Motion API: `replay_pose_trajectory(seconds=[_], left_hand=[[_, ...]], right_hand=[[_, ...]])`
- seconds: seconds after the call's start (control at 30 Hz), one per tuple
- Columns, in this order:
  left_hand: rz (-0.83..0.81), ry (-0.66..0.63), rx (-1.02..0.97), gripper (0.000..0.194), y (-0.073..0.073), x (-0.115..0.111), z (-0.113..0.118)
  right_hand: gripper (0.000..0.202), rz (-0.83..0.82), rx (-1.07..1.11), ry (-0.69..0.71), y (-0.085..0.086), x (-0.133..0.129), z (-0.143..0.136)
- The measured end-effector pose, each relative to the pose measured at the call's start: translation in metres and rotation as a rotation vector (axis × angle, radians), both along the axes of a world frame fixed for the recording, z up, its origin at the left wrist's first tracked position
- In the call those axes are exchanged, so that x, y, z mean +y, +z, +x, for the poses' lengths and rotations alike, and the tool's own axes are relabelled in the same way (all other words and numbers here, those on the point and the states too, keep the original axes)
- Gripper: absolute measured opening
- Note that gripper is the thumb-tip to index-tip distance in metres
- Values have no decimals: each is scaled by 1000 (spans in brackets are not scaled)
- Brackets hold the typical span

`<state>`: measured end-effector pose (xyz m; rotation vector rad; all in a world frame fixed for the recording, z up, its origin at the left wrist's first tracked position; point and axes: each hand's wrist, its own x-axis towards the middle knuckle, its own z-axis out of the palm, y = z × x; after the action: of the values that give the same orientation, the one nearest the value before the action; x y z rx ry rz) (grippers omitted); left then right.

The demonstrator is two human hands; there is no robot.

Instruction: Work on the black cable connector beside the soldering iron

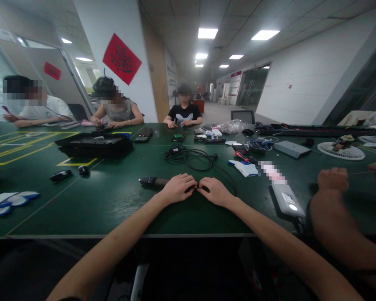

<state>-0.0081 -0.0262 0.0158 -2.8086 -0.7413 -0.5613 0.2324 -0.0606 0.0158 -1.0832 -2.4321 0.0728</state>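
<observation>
Both hands pinch small dark part: left hand (177, 188), right hand (215, 191), fingertips closed, meeting. Part beside dark cylindrical tool (152, 182) on green table (113, 200). Judgement: keep wrists planted, hold steady.

The left hand (177, 189) covers the near end of the dark cylindrical tool (152, 182), so the grip is not visible. The small part (196, 187) pinched between the left hand and the right hand (215, 191) is too small to identify. The black cable (192, 159) passes behind the right hand, its end hidden. A co-worker's fist (332, 179) is cut off at the right edge. Labels on the grey device (287, 200) are illegible.
</observation>
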Motion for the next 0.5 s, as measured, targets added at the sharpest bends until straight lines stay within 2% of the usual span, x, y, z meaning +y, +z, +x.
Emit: replay_pose_trajectory(seconds=[0.2, 0.33, 0.5], left_hand=[[-1, 41, -12, 18, -1, 1, 2], [-16, 7, -6, 23, 1, -2, 1], [-4, 22, 5, 17, 1, 0, 2]], right_hand=[[9, -13, 13, -2, 1, 0, 0], [9, -12, 12, 5, 1, 0, 0], [9, -15, 6, 5, 2, -1, 0]])
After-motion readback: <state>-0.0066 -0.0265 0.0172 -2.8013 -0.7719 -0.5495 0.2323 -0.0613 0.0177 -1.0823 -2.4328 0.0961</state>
